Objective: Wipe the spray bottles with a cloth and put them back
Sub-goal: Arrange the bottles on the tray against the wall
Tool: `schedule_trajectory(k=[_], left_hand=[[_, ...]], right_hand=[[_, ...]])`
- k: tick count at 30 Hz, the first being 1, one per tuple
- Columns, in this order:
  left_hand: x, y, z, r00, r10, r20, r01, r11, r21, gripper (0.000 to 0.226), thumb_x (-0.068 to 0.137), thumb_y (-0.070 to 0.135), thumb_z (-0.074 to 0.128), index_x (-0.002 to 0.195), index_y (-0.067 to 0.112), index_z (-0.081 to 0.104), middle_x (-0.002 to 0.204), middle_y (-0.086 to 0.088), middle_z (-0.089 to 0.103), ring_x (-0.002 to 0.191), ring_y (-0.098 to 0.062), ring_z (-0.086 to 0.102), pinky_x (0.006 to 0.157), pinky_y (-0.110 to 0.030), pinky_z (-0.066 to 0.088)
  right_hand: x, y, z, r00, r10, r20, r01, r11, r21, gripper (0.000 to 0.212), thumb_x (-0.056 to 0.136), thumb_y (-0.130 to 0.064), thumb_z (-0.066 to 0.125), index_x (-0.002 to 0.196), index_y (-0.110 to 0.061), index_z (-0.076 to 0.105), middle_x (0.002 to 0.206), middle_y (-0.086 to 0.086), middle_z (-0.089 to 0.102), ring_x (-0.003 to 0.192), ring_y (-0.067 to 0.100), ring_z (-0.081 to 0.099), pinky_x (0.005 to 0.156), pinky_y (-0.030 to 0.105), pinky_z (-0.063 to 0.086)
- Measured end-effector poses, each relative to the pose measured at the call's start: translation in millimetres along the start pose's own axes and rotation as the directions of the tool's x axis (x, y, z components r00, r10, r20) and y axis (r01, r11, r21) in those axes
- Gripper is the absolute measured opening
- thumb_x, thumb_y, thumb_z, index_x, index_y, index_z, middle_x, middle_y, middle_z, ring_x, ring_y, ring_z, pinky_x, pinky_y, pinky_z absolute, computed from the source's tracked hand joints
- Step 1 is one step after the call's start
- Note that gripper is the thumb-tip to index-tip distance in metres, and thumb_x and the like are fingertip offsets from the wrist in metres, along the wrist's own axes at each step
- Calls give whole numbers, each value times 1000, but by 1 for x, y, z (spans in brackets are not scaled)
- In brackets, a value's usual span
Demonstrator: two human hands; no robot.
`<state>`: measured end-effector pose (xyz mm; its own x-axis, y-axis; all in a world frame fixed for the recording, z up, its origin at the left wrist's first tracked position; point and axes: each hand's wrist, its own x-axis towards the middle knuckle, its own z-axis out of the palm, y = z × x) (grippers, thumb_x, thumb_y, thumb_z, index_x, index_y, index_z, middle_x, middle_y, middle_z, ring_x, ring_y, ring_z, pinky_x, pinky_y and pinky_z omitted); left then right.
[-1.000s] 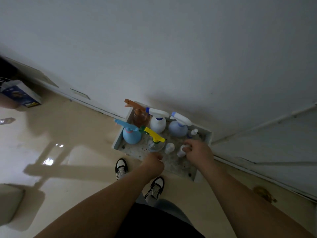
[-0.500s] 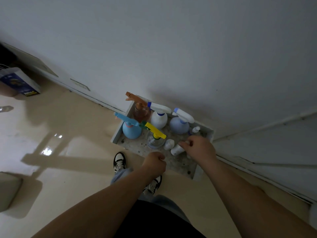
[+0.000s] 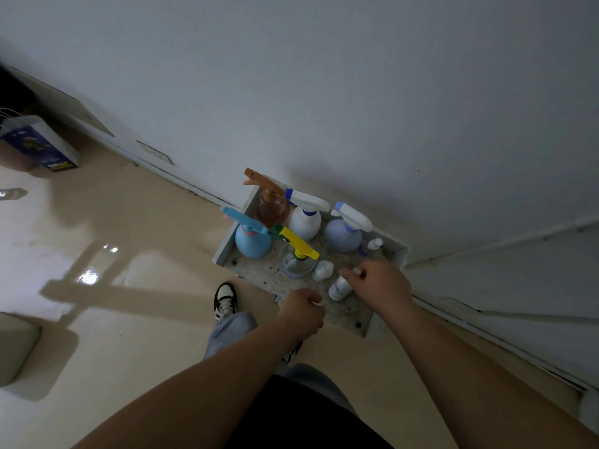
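Note:
A shallow grey tray (image 3: 226, 243) stands on the floor against the wall. In it are a brown spray bottle (image 3: 271, 206), a white one (image 3: 304, 222), a lavender one (image 3: 343, 235), a blue one (image 3: 252, 242) and a clear one with a yellow trigger (image 3: 296, 263). My right hand (image 3: 381, 285) pinches the top of a small white bottle (image 3: 338, 289), which hangs tilted over the tray's front part. Just left of it, my left hand (image 3: 301, 314) is curled in a fist around a scrap of cloth (image 3: 277, 299), mostly hidden.
Two more small bottles sit in the tray, a round white one (image 3: 323, 270) and a white-capped one (image 3: 372, 246). A blue and white paper bag (image 3: 40, 145) stands far left by the wall. My shoe (image 3: 225, 301) is just before the tray. A grey object (image 3: 16, 348) lies lower left.
My right hand has drawn the small white bottle from the tray's middle toward its front, nearer my left hand. My left leg has stepped forward.

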<state>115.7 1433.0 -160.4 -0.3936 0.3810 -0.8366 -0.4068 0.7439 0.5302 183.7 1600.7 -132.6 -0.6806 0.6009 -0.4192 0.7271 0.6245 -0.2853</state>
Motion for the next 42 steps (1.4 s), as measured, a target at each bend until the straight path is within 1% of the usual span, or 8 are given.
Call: schedule_trajectory(k=[4,9,15,22,31,34,36,42], left_hand=[[2,-3,-3,1000,5,-13,-5,1000,-3,30,96,7,61,127,9,60,105,-23,72,79,-24,69,71,-33,58],[6,-2,0,1000,18,0,-18,999,-44,31,95,7,62,125,7,61,98,-20,73,83,-28,73,80,-40,62],[9,0,-2,999,21,-34,-23,996,-80,38,87,15,62,126,15,61,93,-13,75,86,-29,76,81,-43,65],[16,-1,-6,997,12,-76,-22,991,-134,42,84,17,62,125,19,61,94,-13,75,87,-30,76,83,-47,64],[11,9,-3,999,29,-33,-37,954,-298,42,96,0,55,133,18,54,87,-11,66,72,-22,65,69,-32,55],[10,4,-4,998,40,-49,-52,963,-266,33,94,2,56,123,17,56,90,-14,68,77,-25,67,72,-36,57],[10,1,-5,998,34,-61,-49,964,-262,32,91,5,58,122,14,59,92,-14,69,77,-26,68,73,-38,59],[6,-3,-12,998,15,-63,-30,969,-243,23,92,7,57,110,22,59,101,-17,72,86,-29,72,82,-44,62]], right_hand=[[-1,-3,3,1000,-22,1,22,1000,23,49,91,-55,62,68,-13,58,65,4,57,63,19,55,54,31,38],[-5,6,5,999,-44,15,44,999,11,40,93,-52,62,70,-19,59,67,-1,57,67,20,56,51,28,30],[-8,4,8,994,-111,-15,111,993,43,35,93,-55,62,101,-23,75,93,0,75,89,22,67,70,33,52],[-1,-1,10,988,-148,-44,143,983,-111,42,92,-60,59,83,-20,70,82,4,71,82,25,65,59,31,31],[-5,-11,9,992,-126,10,126,982,-139,46,87,-68,60,75,-23,57,77,-1,65,79,21,63,57,31,37],[-3,-14,6,991,-135,7,135,990,38,45,81,-66,69,112,-32,69,106,-5,71,100,19,65,73,31,50],[0,-19,4,985,-172,19,167,974,155,54,85,-55,72,135,-37,63,129,-7,69,119,17,63,90,31,51],[13,-32,4,985,-167,38,157,970,183,19,98,-38,62,109,-28,73,96,2,75,91,22,68,72,29,46]])
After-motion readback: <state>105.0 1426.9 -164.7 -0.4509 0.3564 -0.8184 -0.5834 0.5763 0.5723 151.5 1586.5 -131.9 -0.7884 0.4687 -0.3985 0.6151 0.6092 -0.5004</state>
